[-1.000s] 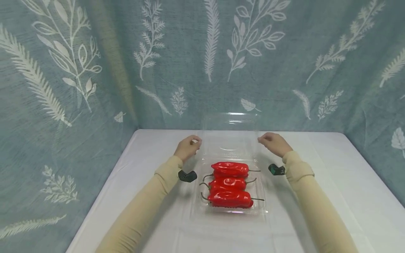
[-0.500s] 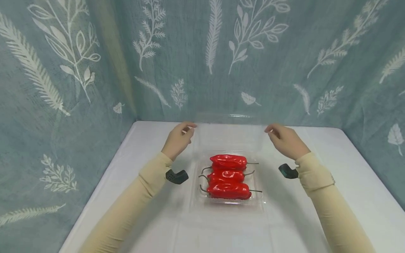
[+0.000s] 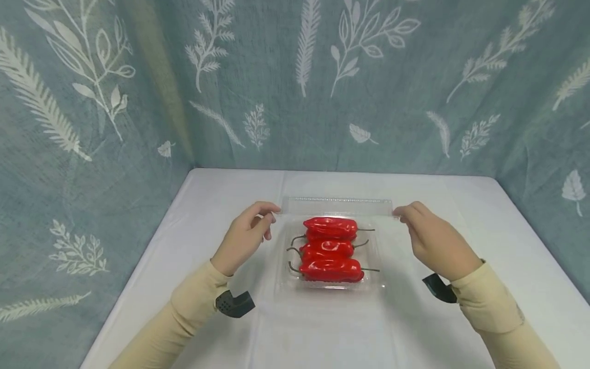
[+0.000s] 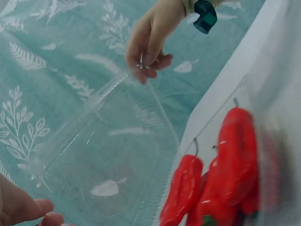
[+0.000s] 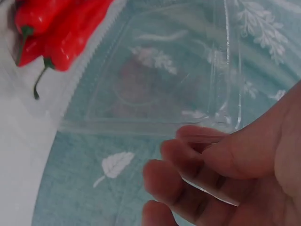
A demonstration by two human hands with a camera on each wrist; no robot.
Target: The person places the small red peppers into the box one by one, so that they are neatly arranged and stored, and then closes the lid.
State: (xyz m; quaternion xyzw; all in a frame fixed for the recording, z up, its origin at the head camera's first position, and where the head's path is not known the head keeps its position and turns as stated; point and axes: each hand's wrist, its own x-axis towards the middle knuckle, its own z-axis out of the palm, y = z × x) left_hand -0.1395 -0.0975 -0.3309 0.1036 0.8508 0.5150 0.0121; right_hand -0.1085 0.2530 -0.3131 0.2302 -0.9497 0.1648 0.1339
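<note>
A clear plastic clamshell container (image 3: pixel 379 283) sits on the table with several red peppers (image 3: pixel 332 269) lying crosswise in its base, their thin stems pointing to the sides. Its hinged lid (image 3: pixel 336 206) stands raised at the back, seen nearly edge-on from the head. My left hand (image 3: pixel 244 233) is at the lid's left corner, thumb and fingers pinching the edge. At the opposite corner, my right hand (image 3: pixel 435 238) pinches the rim between thumb and index finger, as the right wrist view shows through the bent fingers (image 5: pixel 160 181).
A white cloth (image 3: pixel 322 328) covers the table. Behind and to both sides hangs a blue-green curtain (image 3: pixel 276 138) with white leaf patterns. Dark wrist devices (image 3: pixel 235 304) sit on both sleeves, beside the container.
Both hands have moved toward me and a little apart, bringing the lid's free edge up and forward from its leaned-back position. The peppers stay in the base. The head view has shifted slightly.
</note>
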